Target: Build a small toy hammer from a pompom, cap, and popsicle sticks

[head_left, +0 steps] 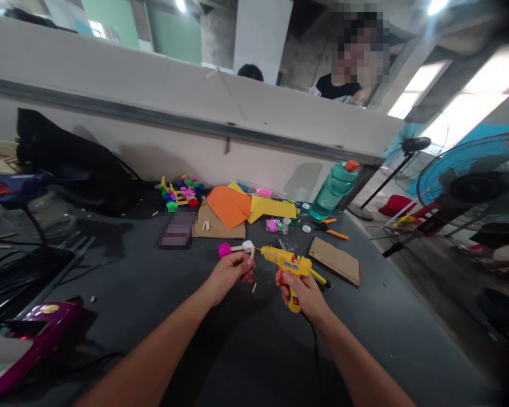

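My right hand (299, 291) is wrapped round a yellow hot glue gun (286, 263), its nozzle pointing left. The nozzle tip is close to a short wooden stick (253, 255) pinched in my left hand (233, 271); I cannot tell whether they touch. Just beyond my left fingers are a pink bottle cap (224, 250) and a white cap (248, 246), with a wooden stick between them. A loose bit of wood (254, 288) lies on the dark table below. The glue gun's cord runs down toward me.
Behind are cardboard (220, 230), orange paper (229, 206), yellow paper (275, 207) and colourful cap-and-stick models (178, 192). A teal bottle (333, 192), orange-handled pliers (335, 232) and a cardboard piece (335, 260) stand right. A magenta device (46, 328) sits left; a fan (475, 186) stands beyond the table.
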The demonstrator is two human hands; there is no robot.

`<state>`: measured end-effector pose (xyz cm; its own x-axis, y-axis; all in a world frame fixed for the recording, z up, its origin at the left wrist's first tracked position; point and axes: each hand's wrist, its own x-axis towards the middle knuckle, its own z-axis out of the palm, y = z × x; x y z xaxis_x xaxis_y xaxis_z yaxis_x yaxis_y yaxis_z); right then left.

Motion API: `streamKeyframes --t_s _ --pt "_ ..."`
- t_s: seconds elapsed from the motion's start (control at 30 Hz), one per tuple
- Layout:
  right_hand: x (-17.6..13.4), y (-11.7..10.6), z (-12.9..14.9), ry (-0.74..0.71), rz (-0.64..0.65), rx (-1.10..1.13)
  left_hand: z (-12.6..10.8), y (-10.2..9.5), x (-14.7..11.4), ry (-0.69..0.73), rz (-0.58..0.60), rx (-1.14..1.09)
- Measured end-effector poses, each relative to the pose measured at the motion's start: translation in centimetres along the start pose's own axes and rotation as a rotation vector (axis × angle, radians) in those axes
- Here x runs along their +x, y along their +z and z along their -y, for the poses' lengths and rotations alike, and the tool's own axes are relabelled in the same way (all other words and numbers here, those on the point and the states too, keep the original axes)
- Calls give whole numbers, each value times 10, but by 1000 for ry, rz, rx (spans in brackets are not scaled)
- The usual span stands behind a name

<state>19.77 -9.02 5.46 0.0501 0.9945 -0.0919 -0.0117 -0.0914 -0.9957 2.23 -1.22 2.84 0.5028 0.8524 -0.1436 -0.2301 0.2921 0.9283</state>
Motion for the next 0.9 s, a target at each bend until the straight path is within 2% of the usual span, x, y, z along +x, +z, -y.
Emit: streamKeyframes --t_s 0.9 --pt "2 1 -7 -10 -20 11 3 -3 2 -1 24 -23"
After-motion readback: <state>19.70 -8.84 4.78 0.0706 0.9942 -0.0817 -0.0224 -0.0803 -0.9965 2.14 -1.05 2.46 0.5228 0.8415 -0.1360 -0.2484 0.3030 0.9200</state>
